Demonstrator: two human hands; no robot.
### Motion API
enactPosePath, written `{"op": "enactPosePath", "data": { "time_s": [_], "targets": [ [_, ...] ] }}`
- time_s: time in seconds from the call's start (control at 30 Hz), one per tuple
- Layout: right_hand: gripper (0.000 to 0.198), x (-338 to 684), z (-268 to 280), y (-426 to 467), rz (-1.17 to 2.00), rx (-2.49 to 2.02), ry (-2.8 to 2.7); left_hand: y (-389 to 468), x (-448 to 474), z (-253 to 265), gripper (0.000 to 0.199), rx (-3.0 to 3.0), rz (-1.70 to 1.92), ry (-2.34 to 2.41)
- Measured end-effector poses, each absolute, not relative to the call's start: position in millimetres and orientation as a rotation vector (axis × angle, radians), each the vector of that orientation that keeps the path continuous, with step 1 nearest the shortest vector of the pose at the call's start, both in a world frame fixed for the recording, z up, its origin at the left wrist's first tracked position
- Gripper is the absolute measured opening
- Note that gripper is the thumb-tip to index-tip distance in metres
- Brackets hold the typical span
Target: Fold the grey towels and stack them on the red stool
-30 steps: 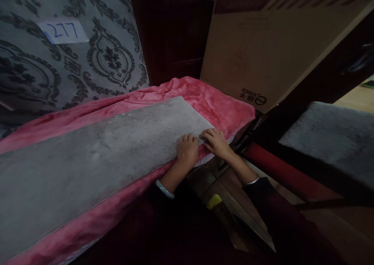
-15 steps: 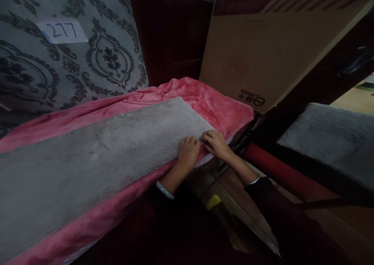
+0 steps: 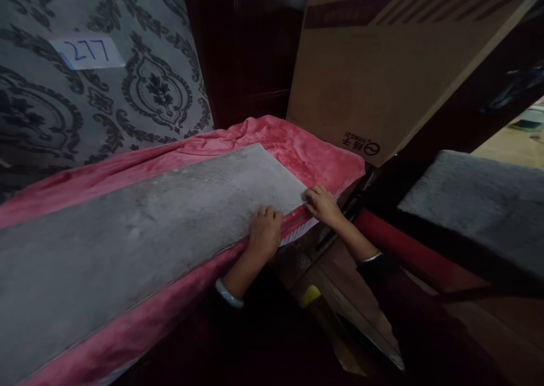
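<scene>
Long grey plush mat (image 3: 140,227), left end cut off; flat, mottled. Left hand (image 3: 265,230) rests unclenched on it; right hand (image 3: 324,206) at corner, grip unclear.

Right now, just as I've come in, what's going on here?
A person is handling a long gray mat with bare hands. The right hand has its fingers at the mat's near right corner, and the left hand rests on its near edge; whether either grips it is hard to tell. The mat lies flat on a pink cloth, which shows along its sides. A large cardboard box stands behind.
</scene>
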State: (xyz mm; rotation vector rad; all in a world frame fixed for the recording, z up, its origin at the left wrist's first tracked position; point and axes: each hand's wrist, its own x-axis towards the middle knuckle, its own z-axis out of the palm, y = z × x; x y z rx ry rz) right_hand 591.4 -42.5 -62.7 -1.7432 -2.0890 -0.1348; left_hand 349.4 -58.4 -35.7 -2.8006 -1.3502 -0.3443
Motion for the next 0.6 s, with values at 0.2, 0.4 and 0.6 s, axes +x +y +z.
{"op": "enactPosePath", "data": {
  "time_s": [0.2, 0.4, 0.6],
  "targets": [
    [0.030, 593.1, -60.2, -48.3, -0.267, -1.761, -1.827, -63.4, 341.3, -34.9, 0.021, -2.771, -0.661, -1.350],
    [0.046, 567.3, -63.9, -48.8, -0.103, -1.628, -1.999, -74.0, 330.5, -38.7, 0.013, -2.850, -0.486, -1.231],
    [0.044, 553.9, -57.8, -47.5, -0.116, -1.559, -1.873, -80.1, 293.5, -36.1, 0.025, -2.746, -0.789, -1.275]
  ]
}}
